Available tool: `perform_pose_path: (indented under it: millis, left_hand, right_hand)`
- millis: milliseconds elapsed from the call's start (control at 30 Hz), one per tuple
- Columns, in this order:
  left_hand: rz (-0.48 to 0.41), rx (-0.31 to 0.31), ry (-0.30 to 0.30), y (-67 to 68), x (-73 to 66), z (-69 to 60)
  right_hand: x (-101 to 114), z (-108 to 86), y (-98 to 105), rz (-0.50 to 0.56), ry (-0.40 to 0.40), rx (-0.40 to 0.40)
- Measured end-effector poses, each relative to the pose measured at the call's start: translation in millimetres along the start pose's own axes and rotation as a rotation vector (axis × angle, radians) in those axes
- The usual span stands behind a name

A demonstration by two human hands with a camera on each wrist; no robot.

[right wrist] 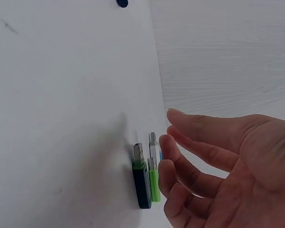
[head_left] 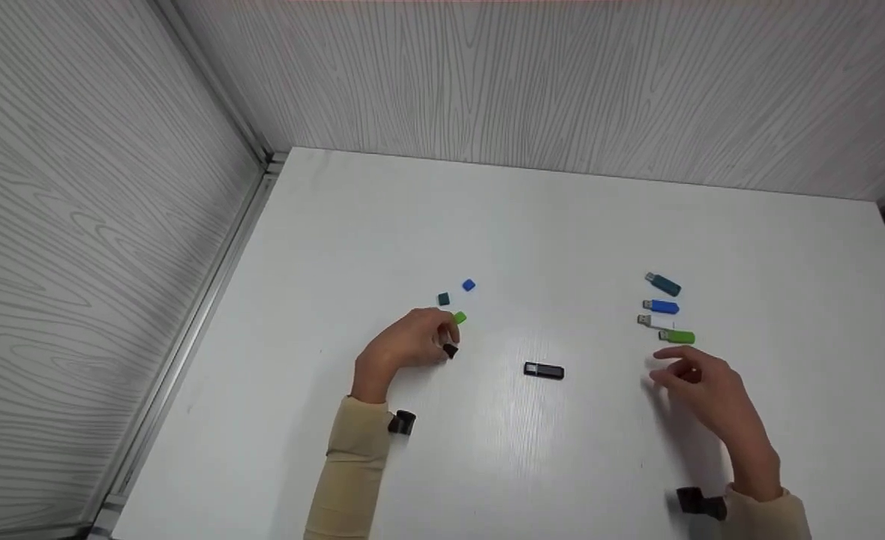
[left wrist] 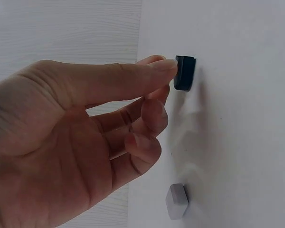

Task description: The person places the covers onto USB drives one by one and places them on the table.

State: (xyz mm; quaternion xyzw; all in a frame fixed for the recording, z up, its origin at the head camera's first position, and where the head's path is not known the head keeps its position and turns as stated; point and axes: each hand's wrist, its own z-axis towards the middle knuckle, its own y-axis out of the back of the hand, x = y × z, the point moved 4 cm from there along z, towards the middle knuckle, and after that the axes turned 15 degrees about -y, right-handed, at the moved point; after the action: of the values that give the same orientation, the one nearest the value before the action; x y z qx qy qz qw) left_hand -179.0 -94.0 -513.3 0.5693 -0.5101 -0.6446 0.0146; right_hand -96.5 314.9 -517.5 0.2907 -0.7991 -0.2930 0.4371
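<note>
Left hand (head_left: 411, 341) pinches 1 cap (left wrist: 185, 73) (probably black; the wrist view is dim); right hand (head_left: 705, 384), fingers loosely bent, empty, hovers near a green USB stick (head_left: 677, 337).

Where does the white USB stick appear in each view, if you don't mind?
Head: the white USB stick is right of centre, between the blue stick and green stick.
Left wrist: not in it.
Right wrist: just below centre, left of the right hand.
Shared landmark: the white tabletop.
</note>
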Motion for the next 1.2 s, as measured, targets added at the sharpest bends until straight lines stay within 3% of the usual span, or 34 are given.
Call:
perform_pose_path:
  millis: [400, 933, 1200]
  left_hand:
    - [-0.016, 0.004, 0.034, -0.4, 10.9, -2.2]
    - [-0.044, -0.036, -0.015, -0.5, 20.2, -3.3]
    - [-0.064, -0.041, -0.01, -2.6, 23.6, -2.0]
  right_hand:
    - [-27, 3.5, 17, -0.019, -0.033, -0.019]
    - [-53, 6.6, 26, -0.029, -0.134, -0.017]
    - [-60, 8.9, 27, -0.023, -0.154, -0.011]
